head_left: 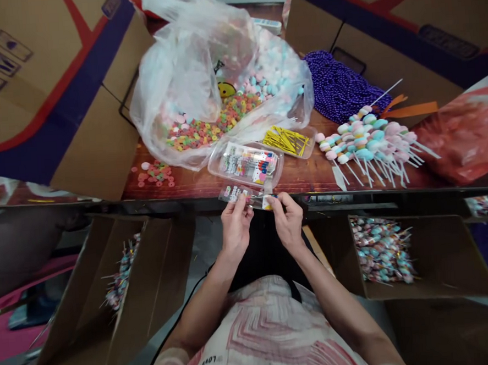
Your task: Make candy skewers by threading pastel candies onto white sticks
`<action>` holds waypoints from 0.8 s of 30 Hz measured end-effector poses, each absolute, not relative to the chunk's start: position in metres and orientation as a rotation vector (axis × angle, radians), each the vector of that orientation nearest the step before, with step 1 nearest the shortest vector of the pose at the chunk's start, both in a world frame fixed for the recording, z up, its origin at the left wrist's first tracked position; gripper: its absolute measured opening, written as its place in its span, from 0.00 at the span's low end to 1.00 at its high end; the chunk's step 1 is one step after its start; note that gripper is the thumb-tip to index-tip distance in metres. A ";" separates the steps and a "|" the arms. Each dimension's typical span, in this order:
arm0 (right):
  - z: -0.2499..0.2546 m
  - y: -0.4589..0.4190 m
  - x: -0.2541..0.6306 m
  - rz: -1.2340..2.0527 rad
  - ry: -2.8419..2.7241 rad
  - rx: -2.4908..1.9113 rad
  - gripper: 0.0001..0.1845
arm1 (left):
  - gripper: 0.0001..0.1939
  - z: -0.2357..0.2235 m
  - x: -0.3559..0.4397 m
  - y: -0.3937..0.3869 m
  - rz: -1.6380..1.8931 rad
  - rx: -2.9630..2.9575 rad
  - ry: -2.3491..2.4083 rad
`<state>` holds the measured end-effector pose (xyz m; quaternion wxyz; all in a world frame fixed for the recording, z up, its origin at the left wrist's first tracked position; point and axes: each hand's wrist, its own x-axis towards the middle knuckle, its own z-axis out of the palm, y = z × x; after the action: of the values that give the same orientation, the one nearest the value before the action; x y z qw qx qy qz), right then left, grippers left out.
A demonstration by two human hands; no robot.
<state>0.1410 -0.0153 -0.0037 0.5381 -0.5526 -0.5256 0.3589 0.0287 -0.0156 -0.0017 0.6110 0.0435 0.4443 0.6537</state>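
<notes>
A clear printed plastic bag [253, 197] is stretched between my two hands at the table's front edge. My left hand [236, 222] pinches its left part between thumb and fingers. Its right end is pinched by my right hand [287, 219]. Just beyond lies a clear plastic tray [282, 172] with a stack of similar printed bags [246, 163]. Yellow twist ties [286, 141] fill a second shallow tray behind it. To the right, a pile of candy skewers [367, 139] in pink, blue and white rests on the table, white sticks pointing toward me.
A big clear bag [156, 94] holds ring candies [215, 123] and pastel candies [274, 65]. Loose red rings [156, 174] lie left. Purple cord [337, 86] sits behind the skewers, a red plastic bag [468, 136] right. Cartons [48, 95] flank the table; open boxes [430, 253] below hold wrapped skewers.
</notes>
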 end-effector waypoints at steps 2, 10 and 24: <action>-0.006 -0.017 0.145 0.931 -1.170 -1.294 0.17 | 0.14 -0.002 0.030 -0.015 1.525 0.106 1.000; -0.012 -0.019 0.147 1.025 -1.037 -1.257 0.20 | 0.19 -0.003 0.042 -0.018 1.591 0.181 0.964; -0.015 -0.010 0.160 0.944 -0.981 -1.298 0.13 | 0.19 -0.002 0.044 -0.006 1.654 0.319 1.065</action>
<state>0.1605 -0.0100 -0.0145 0.5893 -0.5575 -0.4212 0.4056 0.0441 -0.0062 -0.0021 0.5432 0.1346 0.4487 0.6968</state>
